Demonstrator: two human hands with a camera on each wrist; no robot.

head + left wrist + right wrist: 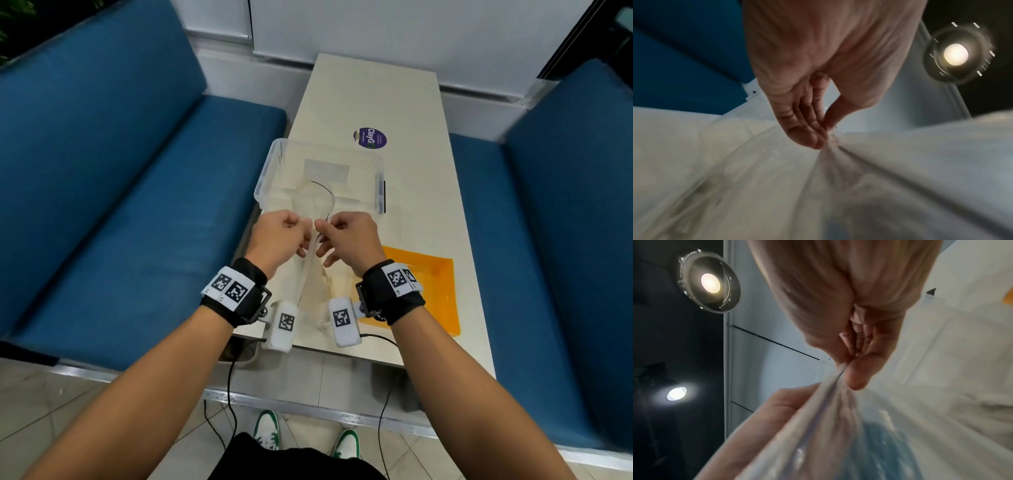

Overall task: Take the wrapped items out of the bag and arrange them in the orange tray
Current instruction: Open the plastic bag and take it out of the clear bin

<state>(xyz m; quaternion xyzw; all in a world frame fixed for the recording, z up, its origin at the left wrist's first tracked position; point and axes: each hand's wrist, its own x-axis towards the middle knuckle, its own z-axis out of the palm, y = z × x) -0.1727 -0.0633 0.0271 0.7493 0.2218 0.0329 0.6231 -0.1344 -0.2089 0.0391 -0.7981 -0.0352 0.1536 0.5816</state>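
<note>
Two blue benches (113, 192) flank the pale table (421, 192) I am working over, and on it, going down in size, sit a clear plastic bin (274, 161) at the far end, the orange tray (442, 291) near my right forearm, and a purple round sticker (370, 138) beyond the bin. Between the bin and the near table edge hangs the clear bag (310, 274), held up by its mouth; the tray looks bare where I can see it, so I judge this to be the opening step, with nothing unpacked yet. My left hand (279, 238) pinches one side of the bag's top edge between thumb and fingertips (813, 139), and my right hand (346, 236) pinches the opposite side the same way, fingers (856, 379) curled onto the film; the two hands sit just beside each other. Whatever is wrapped inside is too blurred to make out, beyond a bluish patch low in the right wrist view. Next, I think, the two pinches need drawing apart to part the mouth, then one hand must let go and reach in while the other keeps the bag upright near the tray.
</note>
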